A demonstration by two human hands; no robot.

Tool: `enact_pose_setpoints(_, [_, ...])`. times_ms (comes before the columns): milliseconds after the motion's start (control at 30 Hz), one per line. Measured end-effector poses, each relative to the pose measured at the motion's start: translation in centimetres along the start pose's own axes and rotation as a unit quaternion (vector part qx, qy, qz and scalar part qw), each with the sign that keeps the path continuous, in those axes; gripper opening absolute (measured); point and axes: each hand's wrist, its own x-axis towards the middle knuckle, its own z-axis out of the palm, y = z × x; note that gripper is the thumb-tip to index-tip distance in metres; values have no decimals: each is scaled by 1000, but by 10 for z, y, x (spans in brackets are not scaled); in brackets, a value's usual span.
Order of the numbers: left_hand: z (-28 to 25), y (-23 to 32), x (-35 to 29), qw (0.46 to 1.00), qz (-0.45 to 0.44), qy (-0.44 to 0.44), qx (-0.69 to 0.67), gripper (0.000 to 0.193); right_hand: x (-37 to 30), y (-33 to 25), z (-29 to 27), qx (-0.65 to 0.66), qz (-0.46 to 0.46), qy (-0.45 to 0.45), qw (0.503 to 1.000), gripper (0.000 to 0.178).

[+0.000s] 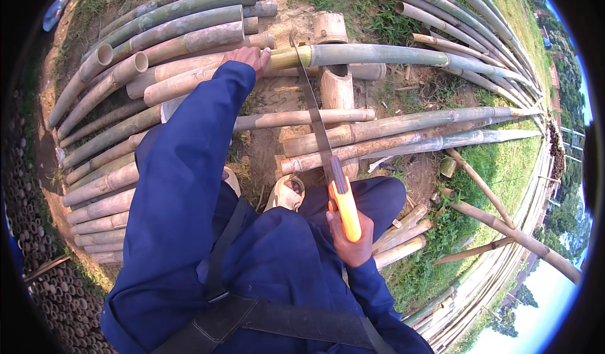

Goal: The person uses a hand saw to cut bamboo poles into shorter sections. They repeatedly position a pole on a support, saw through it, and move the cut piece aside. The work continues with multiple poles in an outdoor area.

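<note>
My left hand (249,59), in a blue sleeve, is closed over a long green-grey bamboo pole (378,54) lying crosswise in front of me. In my right hand (353,242) is the orange handle of a handsaw (320,127). Its long toothed blade points away from me and crosses the pole at a yellowish section, a little right of my left hand. Whether the teeth have entered the bamboo cannot be made out. Short, thick bamboo pieces (337,92) lie under the pole, one with its open end showing.
Cut bamboo lengths (101,180) lie in rows at the left. Longer poles (409,127) fan out at the right, beside a frame of bamboo poles (504,228). My sandalled foot (288,192) is on the dirt below the pole. Many stacked bamboo ends (57,291) fill the lower left.
</note>
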Motion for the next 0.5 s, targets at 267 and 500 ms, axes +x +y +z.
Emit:
enact_pose_setpoints(267, [6,15,5,999,21,14,-21,60,131,23,46,-4,-74,41,996,19])
enact_pose_setpoints(500, [1,1,-1,1000,0,12,-20,61,-13,1,-6,12,67,2,998,22])
